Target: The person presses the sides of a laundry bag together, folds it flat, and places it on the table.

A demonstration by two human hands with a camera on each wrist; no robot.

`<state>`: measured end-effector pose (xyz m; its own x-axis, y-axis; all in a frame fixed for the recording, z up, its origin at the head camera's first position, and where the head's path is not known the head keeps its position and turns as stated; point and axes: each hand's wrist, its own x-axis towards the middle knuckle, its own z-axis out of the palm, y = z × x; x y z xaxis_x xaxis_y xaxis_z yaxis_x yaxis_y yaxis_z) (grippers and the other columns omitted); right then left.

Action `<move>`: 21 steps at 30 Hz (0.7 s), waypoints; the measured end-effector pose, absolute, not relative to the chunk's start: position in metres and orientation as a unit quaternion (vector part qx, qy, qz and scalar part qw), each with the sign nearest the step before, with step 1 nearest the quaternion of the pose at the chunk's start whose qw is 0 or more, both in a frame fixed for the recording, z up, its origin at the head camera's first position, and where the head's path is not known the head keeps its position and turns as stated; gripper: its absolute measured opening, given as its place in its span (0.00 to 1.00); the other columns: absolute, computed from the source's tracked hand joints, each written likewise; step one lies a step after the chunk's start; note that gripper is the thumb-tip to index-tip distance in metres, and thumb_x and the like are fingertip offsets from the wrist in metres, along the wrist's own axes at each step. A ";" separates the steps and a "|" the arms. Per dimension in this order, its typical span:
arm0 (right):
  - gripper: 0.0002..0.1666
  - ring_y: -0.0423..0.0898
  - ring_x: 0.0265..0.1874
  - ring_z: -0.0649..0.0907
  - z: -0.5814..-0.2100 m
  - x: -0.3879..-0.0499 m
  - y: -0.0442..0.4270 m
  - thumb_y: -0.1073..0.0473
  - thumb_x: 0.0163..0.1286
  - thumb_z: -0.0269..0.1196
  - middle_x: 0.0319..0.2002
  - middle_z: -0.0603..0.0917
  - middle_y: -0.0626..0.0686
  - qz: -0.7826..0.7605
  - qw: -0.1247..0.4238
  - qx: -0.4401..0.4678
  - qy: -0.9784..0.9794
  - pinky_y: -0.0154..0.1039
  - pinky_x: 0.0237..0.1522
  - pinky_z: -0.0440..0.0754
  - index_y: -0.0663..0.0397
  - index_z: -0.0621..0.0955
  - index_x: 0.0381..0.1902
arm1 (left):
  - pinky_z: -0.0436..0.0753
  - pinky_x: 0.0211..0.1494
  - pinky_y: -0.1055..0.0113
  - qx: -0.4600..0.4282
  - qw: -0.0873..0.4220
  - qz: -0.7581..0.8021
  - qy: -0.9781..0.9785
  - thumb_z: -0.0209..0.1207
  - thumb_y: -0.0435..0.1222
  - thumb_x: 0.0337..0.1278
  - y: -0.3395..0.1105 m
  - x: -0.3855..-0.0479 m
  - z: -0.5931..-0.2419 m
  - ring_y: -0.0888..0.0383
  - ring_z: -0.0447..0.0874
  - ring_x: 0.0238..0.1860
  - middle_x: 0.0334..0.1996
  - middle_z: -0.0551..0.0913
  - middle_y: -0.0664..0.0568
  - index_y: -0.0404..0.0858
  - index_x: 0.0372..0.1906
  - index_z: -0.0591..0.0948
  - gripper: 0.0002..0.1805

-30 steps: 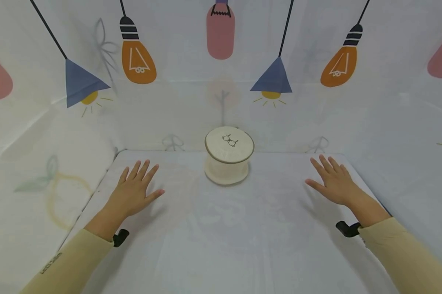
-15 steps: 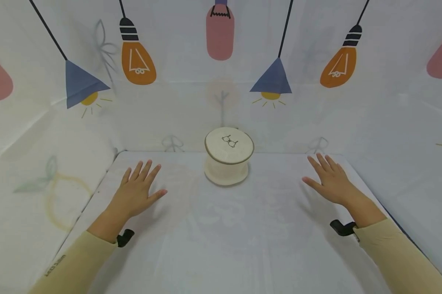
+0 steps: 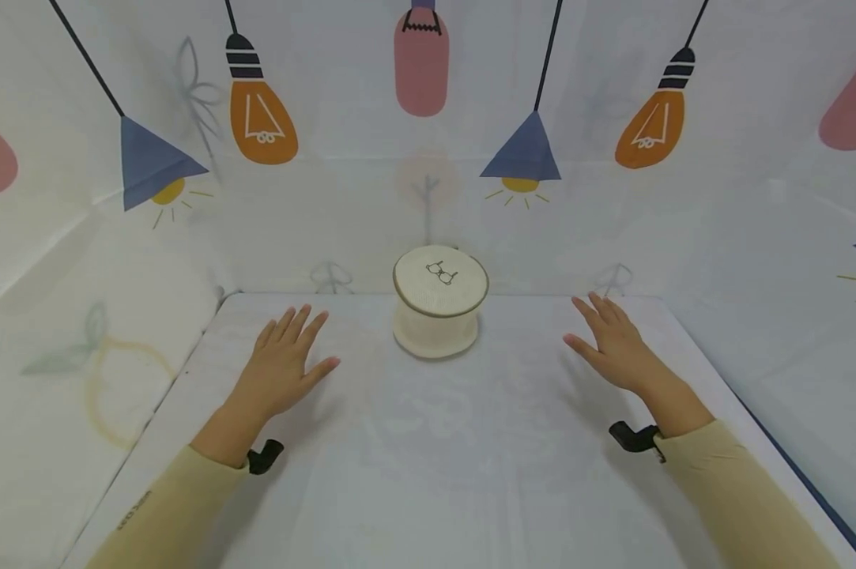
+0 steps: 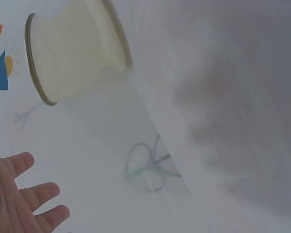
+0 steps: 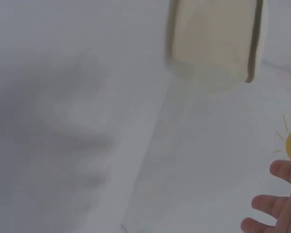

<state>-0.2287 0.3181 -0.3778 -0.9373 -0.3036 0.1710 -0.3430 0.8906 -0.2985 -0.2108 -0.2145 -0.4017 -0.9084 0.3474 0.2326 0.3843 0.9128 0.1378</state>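
Note:
A cream spool-shaped object (image 3: 440,299) stands upright near the table's back edge, its wide round top edged in darker trim and marked with a small drawing of glasses. My left hand (image 3: 277,373) is held over the table to its left, fingers spread. To the right, my right hand (image 3: 616,353) is also held out with straight fingers. Both hands hold nothing and are apart from the object. In the left wrist view, the object's side (image 4: 72,53) appears beyond the fingers (image 4: 41,196); the right wrist view shows its pale body (image 5: 213,36) and several fingertips (image 5: 269,205).
The white-covered table (image 3: 428,474) meets a white cloth wall (image 3: 356,213) close behind the object. Printed lamps and bulbs decorate that wall, and more cloth hangs at both sides. Dark wrist mounts (image 3: 634,437) stick out from the sleeves.
Both hands have moved inward toward the spool-shaped object, the right one farther than the left. The object stays in place on the table, and the view has shifted slightly.

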 end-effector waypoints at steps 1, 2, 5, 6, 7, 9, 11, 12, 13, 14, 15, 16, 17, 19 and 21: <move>0.46 0.72 0.75 0.46 -0.377 -0.228 0.315 0.38 0.78 0.52 0.76 0.48 0.73 0.171 0.063 0.168 -0.969 0.76 0.67 0.47 0.60 0.53 0.79 | 0.45 0.76 0.36 -0.189 0.106 -0.098 -0.971 0.46 0.63 0.71 -0.212 -0.212 -0.402 0.35 0.42 0.78 0.78 0.50 0.35 0.41 0.80 0.53 0.45; 0.45 0.73 0.75 0.46 -0.376 -0.229 0.313 0.39 0.78 0.52 0.76 0.48 0.73 0.177 0.065 0.170 -0.967 0.76 0.67 0.48 0.60 0.54 0.79 | 0.45 0.76 0.36 -0.191 0.110 -0.106 -0.970 0.46 0.63 0.71 -0.210 -0.213 -0.402 0.35 0.43 0.78 0.78 0.51 0.35 0.41 0.80 0.53 0.44; 0.44 0.72 0.75 0.47 -0.376 -0.230 0.306 0.41 0.78 0.52 0.77 0.49 0.71 0.199 0.072 0.175 -0.962 0.76 0.67 0.49 0.60 0.54 0.79 | 0.47 0.75 0.36 -0.194 0.119 -0.126 -0.966 0.46 0.62 0.71 -0.204 -0.216 -0.403 0.34 0.45 0.77 0.78 0.52 0.35 0.41 0.80 0.54 0.44; 0.43 0.72 0.74 0.48 -0.377 -0.231 0.303 0.41 0.79 0.52 0.77 0.49 0.71 0.205 0.074 0.177 -0.960 0.75 0.67 0.50 0.60 0.54 0.79 | 0.47 0.75 0.37 -0.195 0.124 -0.132 -0.964 0.47 0.62 0.71 -0.202 -0.217 -0.404 0.34 0.46 0.77 0.77 0.53 0.35 0.41 0.80 0.54 0.43; 0.43 0.71 0.74 0.48 -0.377 -0.232 0.300 0.42 0.79 0.53 0.77 0.49 0.70 0.211 0.077 0.178 -0.958 0.75 0.67 0.51 0.59 0.54 0.79 | 0.48 0.75 0.37 -0.196 0.130 -0.138 -0.962 0.47 0.61 0.72 -0.200 -0.219 -0.404 0.34 0.47 0.77 0.77 0.54 0.35 0.41 0.79 0.55 0.43; 0.42 0.71 0.74 0.48 -0.377 -0.234 0.295 0.42 0.79 0.52 0.77 0.49 0.69 0.223 0.080 0.180 -0.955 0.75 0.67 0.51 0.59 0.54 0.79 | 0.50 0.75 0.37 -0.198 0.143 -0.147 -0.959 0.48 0.61 0.72 -0.196 -0.222 -0.406 0.34 0.49 0.76 0.76 0.55 0.35 0.40 0.79 0.56 0.42; 0.42 0.70 0.74 0.49 -0.378 -0.236 0.290 0.42 0.79 0.52 0.77 0.50 0.68 0.235 0.087 0.182 -0.951 0.75 0.67 0.52 0.58 0.55 0.79 | 0.51 0.75 0.38 -0.201 0.155 -0.158 -0.954 0.49 0.59 0.72 -0.192 -0.225 -0.407 0.34 0.51 0.75 0.75 0.57 0.34 0.39 0.78 0.57 0.41; 0.41 0.70 0.74 0.49 -0.378 -0.237 0.287 0.42 0.79 0.52 0.77 0.50 0.68 0.240 0.092 0.183 -0.949 0.74 0.67 0.52 0.58 0.55 0.79 | 0.52 0.75 0.39 -0.203 0.162 -0.162 -0.952 0.49 0.59 0.72 -0.190 -0.227 -0.407 0.34 0.53 0.75 0.75 0.58 0.34 0.38 0.78 0.58 0.41; 0.41 0.70 0.74 0.49 -0.379 -0.239 0.284 0.42 0.79 0.52 0.77 0.51 0.68 0.244 0.097 0.184 -0.947 0.74 0.67 0.53 0.58 0.56 0.78 | 0.53 0.75 0.40 -0.205 0.167 -0.168 -0.950 0.50 0.58 0.72 -0.187 -0.228 -0.407 0.35 0.54 0.74 0.74 0.59 0.34 0.38 0.77 0.58 0.40; 0.41 0.69 0.74 0.50 -0.378 -0.240 0.281 0.42 0.79 0.52 0.77 0.51 0.68 0.251 0.102 0.186 -0.945 0.74 0.67 0.53 0.58 0.56 0.78 | 0.54 0.75 0.40 -0.206 0.171 -0.174 -0.948 0.50 0.57 0.72 -0.184 -0.230 -0.407 0.35 0.55 0.74 0.74 0.60 0.34 0.37 0.77 0.59 0.40; 0.40 0.69 0.74 0.50 -0.378 -0.241 0.279 0.43 0.79 0.53 0.77 0.52 0.68 0.257 0.108 0.188 -0.942 0.74 0.67 0.53 0.58 0.57 0.78 | 0.55 0.75 0.40 -0.207 0.175 -0.180 -0.946 0.51 0.57 0.72 -0.181 -0.231 -0.406 0.36 0.56 0.74 0.73 0.61 0.34 0.37 0.77 0.59 0.40; 0.40 0.69 0.74 0.51 -0.379 -0.243 0.276 0.43 0.79 0.53 0.77 0.53 0.67 0.260 0.114 0.189 -0.940 0.73 0.67 0.53 0.58 0.58 0.78 | 0.55 0.75 0.41 -0.208 0.177 -0.186 -0.944 0.51 0.56 0.73 -0.178 -0.233 -0.406 0.36 0.56 0.74 0.73 0.61 0.34 0.36 0.76 0.59 0.39; 0.39 0.68 0.74 0.51 -0.379 -0.244 0.273 0.43 0.79 0.53 0.76 0.54 0.67 0.265 0.119 0.189 -0.938 0.73 0.67 0.53 0.58 0.59 0.77 | 0.56 0.74 0.41 -0.208 0.181 -0.193 -0.942 0.51 0.56 0.73 -0.175 -0.234 -0.406 0.36 0.57 0.74 0.73 0.62 0.34 0.36 0.76 0.60 0.39; 0.38 0.67 0.74 0.52 -0.380 -0.247 0.268 0.43 0.79 0.53 0.76 0.55 0.66 0.275 0.125 0.188 -0.935 0.72 0.68 0.54 0.57 0.60 0.77 | 0.57 0.74 0.40 -0.209 0.187 -0.209 -0.937 0.50 0.56 0.73 -0.169 -0.237 -0.405 0.37 0.58 0.73 0.72 0.63 0.34 0.36 0.76 0.60 0.38; 0.37 0.67 0.74 0.53 -0.381 -0.251 0.263 0.43 0.79 0.53 0.76 0.56 0.66 0.283 0.132 0.187 -0.931 0.72 0.68 0.54 0.57 0.61 0.76 | 0.59 0.73 0.40 -0.209 0.195 -0.225 -0.931 0.50 0.56 0.73 -0.163 -0.240 -0.404 0.37 0.59 0.73 0.72 0.64 0.35 0.36 0.75 0.61 0.38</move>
<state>-0.2505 0.2627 -0.3813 -0.8954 -0.2728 0.3519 -0.4225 0.7700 -0.4780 -0.2404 -0.1625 -0.4041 -0.8362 0.3016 0.4580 0.4775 0.8111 0.3378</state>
